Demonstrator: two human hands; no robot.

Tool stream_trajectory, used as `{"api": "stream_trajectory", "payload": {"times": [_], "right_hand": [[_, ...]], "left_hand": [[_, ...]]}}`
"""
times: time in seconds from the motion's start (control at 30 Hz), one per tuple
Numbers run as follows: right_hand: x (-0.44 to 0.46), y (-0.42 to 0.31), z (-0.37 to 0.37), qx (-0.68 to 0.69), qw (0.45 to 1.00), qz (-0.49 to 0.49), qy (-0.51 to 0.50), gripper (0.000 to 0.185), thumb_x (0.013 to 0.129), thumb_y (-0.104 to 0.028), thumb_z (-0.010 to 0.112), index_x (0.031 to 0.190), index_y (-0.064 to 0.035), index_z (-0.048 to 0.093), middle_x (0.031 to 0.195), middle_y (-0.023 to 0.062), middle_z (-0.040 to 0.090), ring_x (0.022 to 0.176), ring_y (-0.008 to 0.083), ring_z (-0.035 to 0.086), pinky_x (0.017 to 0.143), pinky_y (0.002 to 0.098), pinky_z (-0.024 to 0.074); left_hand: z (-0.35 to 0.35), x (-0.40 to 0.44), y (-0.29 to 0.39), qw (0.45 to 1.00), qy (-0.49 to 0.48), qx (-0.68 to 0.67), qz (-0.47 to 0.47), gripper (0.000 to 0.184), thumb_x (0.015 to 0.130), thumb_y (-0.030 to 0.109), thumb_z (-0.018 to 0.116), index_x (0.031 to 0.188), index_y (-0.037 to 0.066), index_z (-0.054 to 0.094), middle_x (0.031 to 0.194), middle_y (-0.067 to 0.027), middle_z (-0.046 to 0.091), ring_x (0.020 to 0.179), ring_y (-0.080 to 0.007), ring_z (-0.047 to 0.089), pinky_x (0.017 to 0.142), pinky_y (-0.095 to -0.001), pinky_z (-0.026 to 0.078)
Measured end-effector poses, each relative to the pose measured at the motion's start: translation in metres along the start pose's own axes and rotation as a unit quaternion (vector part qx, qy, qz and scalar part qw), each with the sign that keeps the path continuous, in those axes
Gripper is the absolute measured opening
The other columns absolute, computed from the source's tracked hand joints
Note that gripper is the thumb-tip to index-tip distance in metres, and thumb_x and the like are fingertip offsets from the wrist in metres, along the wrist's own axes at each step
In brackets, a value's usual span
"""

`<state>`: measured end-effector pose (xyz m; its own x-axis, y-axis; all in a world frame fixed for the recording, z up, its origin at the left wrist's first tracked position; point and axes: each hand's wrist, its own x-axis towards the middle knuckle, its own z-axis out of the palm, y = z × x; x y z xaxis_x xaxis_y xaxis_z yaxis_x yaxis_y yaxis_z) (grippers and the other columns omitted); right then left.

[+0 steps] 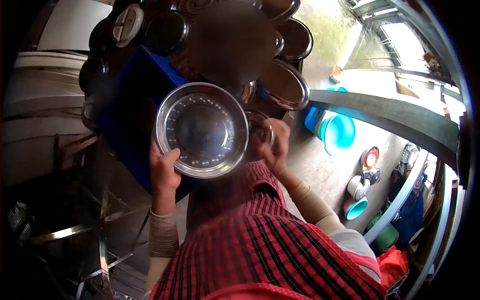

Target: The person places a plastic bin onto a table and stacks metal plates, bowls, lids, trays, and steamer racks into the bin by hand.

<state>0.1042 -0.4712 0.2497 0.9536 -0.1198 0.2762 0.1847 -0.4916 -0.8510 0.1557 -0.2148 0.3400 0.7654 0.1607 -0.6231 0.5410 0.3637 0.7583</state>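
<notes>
My left hand grips a shiny round stainless steel bowl by its lower left rim, thumb over the edge. The inside of the bowl faces me and shows a ring of bright reflections. Just right of it, my right hand is closed on the rim of a smaller round metal dish, whose shape is partly hidden by the fingers and the bowl. Behind the steel bowl, a blue plastic crate stands with a dark interior. Whether the bowl touches the crate I cannot tell.
Several round metal pans lie at the top, near a white divided dish. A grey beam crosses at right. Beyond it are a turquoise basin and pots on the floor. A dark blur covers the top middle.
</notes>
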Motion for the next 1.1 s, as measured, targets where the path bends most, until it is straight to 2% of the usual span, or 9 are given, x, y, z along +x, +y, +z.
{"api": "stream_trajectory", "payload": {"times": [0.1,0.17,0.23,0.4,0.43,0.53,0.8,0.9,1.1], "right_hand": [[-0.089,0.129,0.003,-0.223,0.908,0.345,0.086,0.047,0.076,-0.018,0.066,0.115,-0.0003,0.049,0.107,0.0133,0.053,0.104,0.0285,0.048,0.092,0.0373,0.0357],[-0.124,0.156,0.005,0.025,0.849,0.525,0.062,0.04,0.076,-0.017,0.066,0.11,0.0006,0.052,0.1,0.0101,0.056,0.094,0.0245,0.053,0.084,0.0342,0.0411],[-0.132,0.159,0.001,0.172,0.784,0.594,0.058,0.033,0.078,-0.017,0.065,0.104,0.0008,0.054,0.092,0.0074,0.058,0.086,0.0207,0.055,0.076,0.0311,0.0439],[-0.12,0.148,-0.011,0.283,0.758,0.572,0.136,0.017,0.081,-0.016,0.061,0.087,-0.0003,0.06,0.075,0.0018,0.059,0.067,0.0113,0.054,0.057,0.0237,0.0441],[-0.091,0.111,-0.025,0.357,0.739,0.545,0.17,0.013,0.085,-0.016,0.056,0.085,-0.0032,0.061,0.073,0.0004,0.057,0.066,0.0092,0.052,0.058,0.0237,0.0426],[-0.092,0.105,-0.066,0.276,0.825,0.481,0.111,0.016,0.088,-0.019,0.054,0.084,-0.0041,0.06,0.074,-0.0014,0.056,0.064,0.0073,0.049,0.057,0.022,0.0403],[-0.076,0.004,-0.088,0.156,0.912,0.34,0.165,0.015,0.087,-0.016,0.056,0.091,-0.0012,0.058,0.074,-0.002,0.051,0.068,0.0074,0.046,0.062,0.0211,0.0386],[-0.056,-0.044,-0.074,-0.009,0.994,0.08,0.072,0.009,0.081,-0.004,0.056,0.088,-0.0034,0.06,0.08,0.0035,0.059,0.071,0.0148,0.053,0.064,0.0256,0.0422],[-0.028,-0.093,-0.03,-0.056,0.95,-0.253,-0.174,0.023,0.072,-0.016,0.056,0.093,-0.0072,0.06,0.106,0.0067,0.061,0.087,0.0212,0.056,0.066,0.0331,0.0427]], "left_hand": [[0.0,-0.001,-0.002,0.999,-0.026,0.02,0.027,0.071,0.061,-0.012,0.039,0.13,0.004,0.038,0.122,-0.0116,0.048,0.113,-0.0235,0.047,0.097,-0.0348,0.038],[0.006,-0.004,0.0,0.997,-0.041,0.036,0.051,0.072,0.061,-0.011,0.038,0.131,0.002,0.036,0.124,-0.0119,0.047,0.116,-0.0236,0.045,0.098,-0.0345,0.037],[0.002,-0.004,-0.004,0.993,-0.059,0.061,0.079,0.073,0.062,-0.012,0.037,0.133,0.001,0.033,0.128,-0.0138,0.043,0.119,-0.0239,0.043,0.099,-0.0337,0.035],[0.005,-0.013,0.002,0.987,-0.087,0.072,0.11,0.072,0.064,-0.01,0.042,0.133,0.007,0.037,0.124,-0.0118,0.048,0.113,-0.0229,0.048,0.096,-0.0366,0.04],[0.005,-0.014,0.005,0.989,-0.086,0.062,0.104,0.072,0.063,-0.011,0.042,0.133,0.007,0.037,0.125,-0.0115,0.047,0.113,-0.0226,0.048,0.096,-0.0362,0.039],[0.002,-0.016,0.006,0.987,-0.095,0.067,0.11,0.072,0.063,-0.012,0.041,0.132,0.006,0.038,0.127,-0.0112,0.046,0.114,-0.0223,0.047,0.097,-0.0355,0.038],[-0.006,-0.018,0.01,0.986,-0.111,0.056,0.106,0.072,0.068,-0.014,0.038,0.136,0.005,0.031,0.132,-0.0121,0.042,0.12,-0.02,0.042,0.099,-0.0322,0.036],[-0.012,-0.017,0.007,0.991,-0.089,0.034,0.092,0.058,0.082,-0.006,0.046,0.137,0.007,0.031,0.132,-0.0091,0.042,0.118,-0.0182,0.042,0.098,-0.0319,0.036],[-0.018,-0.026,0.008,0.998,-0.057,-0.026,0.017,0.053,0.093,0.027,0.045,0.139,0.009,0.025,0.133,-0.0092,0.039,0.117,-0.0209,0.042,0.098,-0.0354,0.037]]}}
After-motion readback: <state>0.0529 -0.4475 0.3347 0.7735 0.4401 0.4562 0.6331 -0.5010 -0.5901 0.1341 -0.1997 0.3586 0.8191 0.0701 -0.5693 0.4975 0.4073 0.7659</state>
